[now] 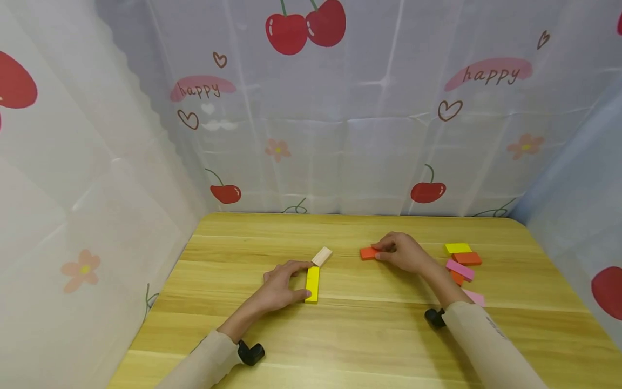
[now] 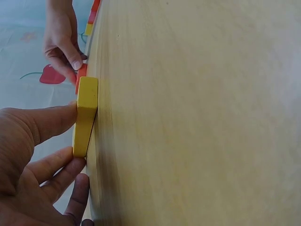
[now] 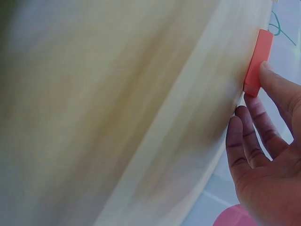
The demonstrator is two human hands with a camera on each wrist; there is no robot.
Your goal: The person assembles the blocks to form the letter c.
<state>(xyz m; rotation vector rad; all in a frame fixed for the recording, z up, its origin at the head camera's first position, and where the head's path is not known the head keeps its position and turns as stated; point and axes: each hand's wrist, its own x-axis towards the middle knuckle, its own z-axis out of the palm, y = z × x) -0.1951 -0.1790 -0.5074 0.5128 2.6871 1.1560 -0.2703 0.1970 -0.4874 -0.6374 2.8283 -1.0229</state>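
Note:
On the wooden table my left hand (image 1: 279, 286) holds a yellow block (image 1: 312, 284) lengthwise, thumb at its near end and fingers at the far end. In the left wrist view this yellow block (image 2: 87, 115) lies between thumb and fingertips. A plain wood block (image 1: 322, 256) lies at an angle right at the far end of the yellow one. Farther right, my right hand (image 1: 400, 253) pinches an orange-red block (image 1: 368, 253) at its right end. The right wrist view shows the thumb on top of that orange-red block (image 3: 258, 63), fingertips at its end.
Beyond my right hand lies a loose group of blocks: a yellow one (image 1: 458, 248), an orange one (image 1: 467, 259), a pink one (image 1: 460, 269) and others partly covered. A cherry-patterned curtain (image 1: 340, 162) hangs behind the table's far edge (image 1: 359, 215) and along both sides.

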